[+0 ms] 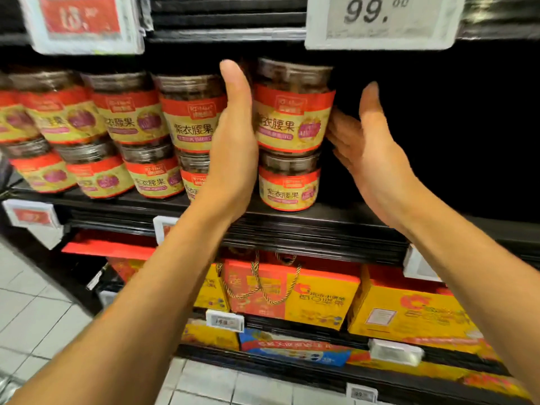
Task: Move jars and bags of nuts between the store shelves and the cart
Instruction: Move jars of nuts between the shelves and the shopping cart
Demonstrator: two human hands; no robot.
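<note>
Jars of nuts with red and gold labels stand two high on the black shelf (292, 226). The top jar (292, 112) at the right end of the row rests on a lower jar (287, 188). My left hand (233, 135) is pressed against the top jar's left side, wedged between it and the neighbouring jar (190, 112), thumb up and fingers hidden behind. My right hand (365, 147) is spread open to the right of that jar, its fingertips at the jar's right edge and its palm away from it.
More stacked jars (87, 133) fill the shelf to the left. Right of the end jar the shelf is dark. Price tags (382, 19) hang from the shelf above. Yellow and red gift boxes (306, 293) sit on the lower shelves. Tiled floor (35, 317) lies at the left.
</note>
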